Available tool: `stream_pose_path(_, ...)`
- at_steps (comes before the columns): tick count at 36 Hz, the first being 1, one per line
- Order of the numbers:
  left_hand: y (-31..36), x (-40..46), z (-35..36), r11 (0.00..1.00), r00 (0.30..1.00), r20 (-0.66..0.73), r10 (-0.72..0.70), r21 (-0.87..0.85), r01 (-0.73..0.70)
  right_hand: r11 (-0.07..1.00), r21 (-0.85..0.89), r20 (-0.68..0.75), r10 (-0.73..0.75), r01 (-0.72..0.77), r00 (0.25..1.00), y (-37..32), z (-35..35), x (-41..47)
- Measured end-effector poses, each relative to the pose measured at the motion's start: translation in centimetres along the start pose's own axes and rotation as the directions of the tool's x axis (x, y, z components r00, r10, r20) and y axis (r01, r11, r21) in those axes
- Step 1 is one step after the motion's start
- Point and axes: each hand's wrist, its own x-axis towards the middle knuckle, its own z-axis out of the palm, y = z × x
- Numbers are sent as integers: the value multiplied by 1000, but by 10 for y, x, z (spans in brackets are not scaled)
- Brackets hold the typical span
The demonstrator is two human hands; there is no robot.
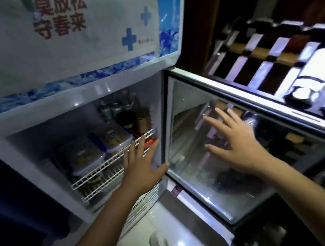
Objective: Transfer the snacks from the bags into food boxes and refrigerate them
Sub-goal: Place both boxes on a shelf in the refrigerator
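Two clear food boxes with blue clips, one nearer [83,156] and one farther back [115,136], lie side by side on the white wire shelf [111,165] inside the open fridge [43,118]. My left hand [143,165] is open, fingers straight, in front of the shelf's right end near the fridge's front edge. My right hand [235,143] is open with spread fingers, laid flat against the inner side of the glass fridge door [209,180], which stands swung out to the right.
Dark jars [142,120] and cans [109,109] stand behind the boxes. A second wire shelf [102,185] lies below. A white poster with red characters [66,26] covers the fridge top. Shelving with black-and-white boxes [268,59] stands to the right. White floor tiles [145,230] lie below.
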Motion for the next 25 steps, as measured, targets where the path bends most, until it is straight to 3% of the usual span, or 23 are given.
stream_pose_path(4, 48, 1, -13, 992, 992, 25, 126, -6, -126, 940, -252, -118, 207, -231, 971, 59, -77, -19)
stream_pose_path(7, 95, 0, -22, 979, 978, 67, 200, 30, -202, 818, -387, -55, 440, -426, 896, 100, -115, -31)
stream_pose_path(10, 141, -1, -28, 955, 952, 96, 291, 35, -295, 781, -373, 52, 556, -500, 830, 128, -123, -57)
stream_pose_path(18, 220, 16, -34, 889, 895, 85, 437, 112, -444, 844, -362, 26, 432, -395, 901, 141, -124, -77)
stream_pose_path(25, 277, 58, -34, 869, 868, 221, 445, 125, -478, 899, -369, 216, 331, -238, 919, 124, -146, -85)
